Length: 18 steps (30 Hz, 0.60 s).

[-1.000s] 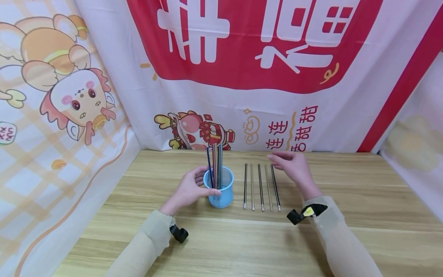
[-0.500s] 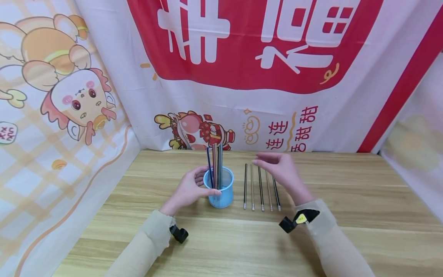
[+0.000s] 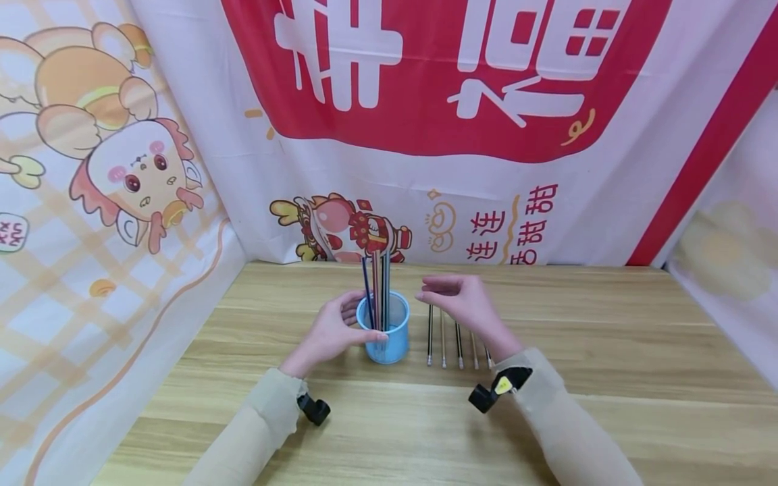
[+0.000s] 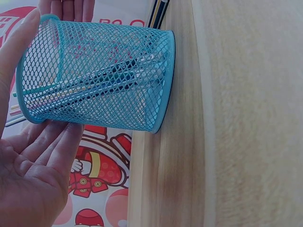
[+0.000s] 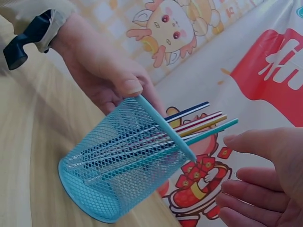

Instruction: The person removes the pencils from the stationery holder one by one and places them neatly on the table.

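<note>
My left hand [image 3: 331,332] grips a light blue mesh cup [image 3: 396,343] standing on the table, thumb on the near rim and fingers round its far left side. Several pencils [image 3: 375,290] lean inside the cup, seen also in the right wrist view as coloured pencils [image 5: 208,124]. To the cup's right, several black and natural pencils [image 3: 430,337] lie side by side on the table, eraser ends toward me. My right hand [image 3: 464,304] hovers over their far ends, fingers loosely bent and apart from the thumb, holding nothing; in the right wrist view the hand [image 5: 270,175] is beside the pencil tips.
The wooden table [image 3: 389,432] reaches back to a hanging white and red cloth [image 3: 425,169]. A printed cloth [image 3: 109,270] borders the left side, and a pale cloth [image 3: 729,270] the right. A small black camera is strapped on each wrist.
My right hand has moved left, from the far end of the rightmost loose pencil to above the leftmost ones, nearer the cup. The left hand and the cup have stayed in place.
</note>
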### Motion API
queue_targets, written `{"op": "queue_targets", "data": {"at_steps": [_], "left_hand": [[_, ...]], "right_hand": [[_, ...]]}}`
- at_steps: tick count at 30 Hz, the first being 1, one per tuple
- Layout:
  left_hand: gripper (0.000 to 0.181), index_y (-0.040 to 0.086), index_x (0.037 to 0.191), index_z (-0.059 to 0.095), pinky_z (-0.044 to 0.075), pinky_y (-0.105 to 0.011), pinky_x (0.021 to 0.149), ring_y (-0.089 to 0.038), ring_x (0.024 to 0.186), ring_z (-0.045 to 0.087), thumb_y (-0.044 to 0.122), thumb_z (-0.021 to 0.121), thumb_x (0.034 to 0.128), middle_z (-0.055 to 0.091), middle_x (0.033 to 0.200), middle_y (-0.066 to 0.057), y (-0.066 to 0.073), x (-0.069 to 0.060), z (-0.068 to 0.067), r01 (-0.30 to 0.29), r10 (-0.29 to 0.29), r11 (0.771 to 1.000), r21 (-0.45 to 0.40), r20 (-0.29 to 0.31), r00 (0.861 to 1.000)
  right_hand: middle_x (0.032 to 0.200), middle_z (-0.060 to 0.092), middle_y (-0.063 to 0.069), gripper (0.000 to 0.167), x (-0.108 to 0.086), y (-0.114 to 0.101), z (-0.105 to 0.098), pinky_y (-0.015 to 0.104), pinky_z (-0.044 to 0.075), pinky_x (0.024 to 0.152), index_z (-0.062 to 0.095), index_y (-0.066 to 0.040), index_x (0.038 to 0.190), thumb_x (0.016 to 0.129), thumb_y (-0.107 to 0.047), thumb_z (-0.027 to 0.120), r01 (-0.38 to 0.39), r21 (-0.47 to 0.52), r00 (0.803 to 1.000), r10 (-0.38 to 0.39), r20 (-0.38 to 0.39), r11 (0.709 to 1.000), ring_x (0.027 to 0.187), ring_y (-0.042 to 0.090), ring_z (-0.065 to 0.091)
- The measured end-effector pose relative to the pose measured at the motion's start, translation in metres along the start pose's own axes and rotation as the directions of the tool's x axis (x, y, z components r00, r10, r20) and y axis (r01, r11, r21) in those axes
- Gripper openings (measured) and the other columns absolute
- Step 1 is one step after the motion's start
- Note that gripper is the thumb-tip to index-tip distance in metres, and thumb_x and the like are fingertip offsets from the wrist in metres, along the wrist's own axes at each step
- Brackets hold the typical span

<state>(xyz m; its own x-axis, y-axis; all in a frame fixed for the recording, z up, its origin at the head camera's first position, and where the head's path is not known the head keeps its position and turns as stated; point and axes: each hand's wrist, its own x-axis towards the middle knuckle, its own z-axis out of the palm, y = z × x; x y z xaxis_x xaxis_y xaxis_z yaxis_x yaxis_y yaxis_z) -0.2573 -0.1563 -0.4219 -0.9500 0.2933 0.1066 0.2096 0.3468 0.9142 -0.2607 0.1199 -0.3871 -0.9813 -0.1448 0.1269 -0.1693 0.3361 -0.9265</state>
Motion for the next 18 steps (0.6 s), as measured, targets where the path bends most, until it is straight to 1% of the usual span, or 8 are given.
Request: {"op": "queue_targets", "data": {"at_steps": [4, 10, 14, 18], "left_hand": [[0.083, 0.005, 0.145, 0.051, 0.045, -0.042, 0.109, -0.027, 0.126, 0.057, 0.019, 0.094, 0.0749, 0.059, 0.139, -0.010, 0.000, 0.000, 0.000, -0.002, 0.002, 1.000, -0.007, 0.001, 1.000], [0.084, 0.006, 0.145, 0.051, 0.045, -0.042, 0.109, -0.027, 0.127, 0.057, 0.020, 0.094, 0.0749, 0.058, 0.140, -0.010, 0.000, 0.000, 0.000, -0.001, 0.001, 1.000, -0.011, 0.005, 1.000], [0.082, 0.007, 0.145, 0.051, 0.044, -0.043, 0.110, -0.028, 0.128, 0.056, 0.018, 0.093, 0.0760, 0.058, 0.140, -0.010, 0.001, 0.000, 0.000, -0.003, 0.003, 1.000, -0.013, 0.007, 1.000], [0.082, 0.008, 0.145, 0.051, 0.044, -0.044, 0.110, -0.028, 0.128, 0.056, 0.018, 0.093, 0.0758, 0.058, 0.141, -0.011, 0.001, 0.000, -0.001, -0.002, 0.002, 1.000, -0.017, 0.008, 1.000]], "right_hand": [[0.112, 0.075, 0.003, 0.041, 0.002, 0.000, 0.009, 0.039, 0.057, 0.093, 0.074, -0.011, 0.122, 0.088, -0.032, 0.083, 0.008, 0.000, 1.000, -0.008, 0.013, 1.000, 0.103, 0.019, 0.070], [0.109, 0.075, 0.001, 0.037, 0.006, -0.003, 0.022, 0.038, 0.058, 0.091, 0.075, -0.013, 0.119, 0.088, -0.030, 0.083, 0.010, 0.007, 1.000, -0.010, 0.016, 1.000, 0.102, 0.019, 0.070], [0.110, 0.074, -0.003, 0.037, 0.008, -0.004, 0.028, 0.038, 0.058, 0.091, 0.076, -0.016, 0.119, 0.087, -0.033, 0.083, -0.004, -0.009, 1.000, 0.004, 0.004, 1.000, 0.101, 0.016, 0.069], [0.112, 0.074, -0.003, 0.038, 0.010, -0.003, 0.033, 0.037, 0.058, 0.091, 0.076, -0.017, 0.119, 0.086, -0.035, 0.084, 0.000, -0.002, 1.000, 0.000, -0.014, 1.000, 0.102, 0.016, 0.069]]}}
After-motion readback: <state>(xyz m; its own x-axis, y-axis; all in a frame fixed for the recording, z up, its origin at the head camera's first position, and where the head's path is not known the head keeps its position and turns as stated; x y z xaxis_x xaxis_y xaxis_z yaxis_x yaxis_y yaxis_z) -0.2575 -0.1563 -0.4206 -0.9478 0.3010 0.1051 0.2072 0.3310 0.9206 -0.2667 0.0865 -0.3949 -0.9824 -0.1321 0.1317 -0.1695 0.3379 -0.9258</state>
